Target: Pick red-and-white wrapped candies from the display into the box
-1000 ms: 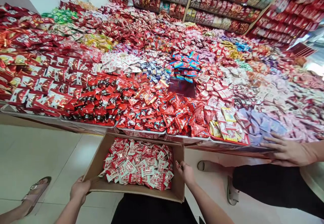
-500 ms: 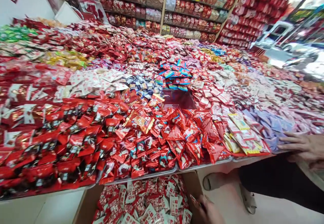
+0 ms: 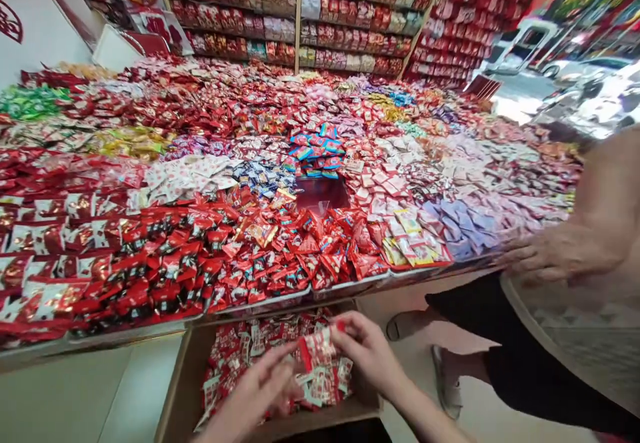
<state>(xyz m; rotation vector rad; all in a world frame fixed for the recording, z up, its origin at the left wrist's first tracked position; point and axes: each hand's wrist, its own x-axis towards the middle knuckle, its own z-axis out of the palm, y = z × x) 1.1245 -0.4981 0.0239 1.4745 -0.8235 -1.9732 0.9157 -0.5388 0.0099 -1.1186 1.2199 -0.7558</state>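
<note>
A small red-and-white candy packet (image 3: pixel 320 351) is held up over the open cardboard box. My right hand (image 3: pixel 369 348) pinches its upper right part between thumb and fingers. At the packet's red left end, the fingertips of my left hand (image 3: pixel 267 379) close on the edge; that hand is slightly blurred. Beneath both hands, the cardboard box (image 3: pixel 176 379) contains many similar red-and-white packets (image 3: pixel 233 356), partly covered by my hands and forearms.
Above the box, a wide display holds heaps of wrapped candies (image 3: pixel 165 256) in clear trays. A dark gap (image 3: pixel 324 193) shows among the heaps. At the right stands another person, one hand (image 3: pixel 555 253) at the display edge. Packed shelves (image 3: pixel 350 23) line the back.
My left hand has come into view, and my right hand has risen over the box with a packet. The view has shifted; the other person now shows further into the picture.
</note>
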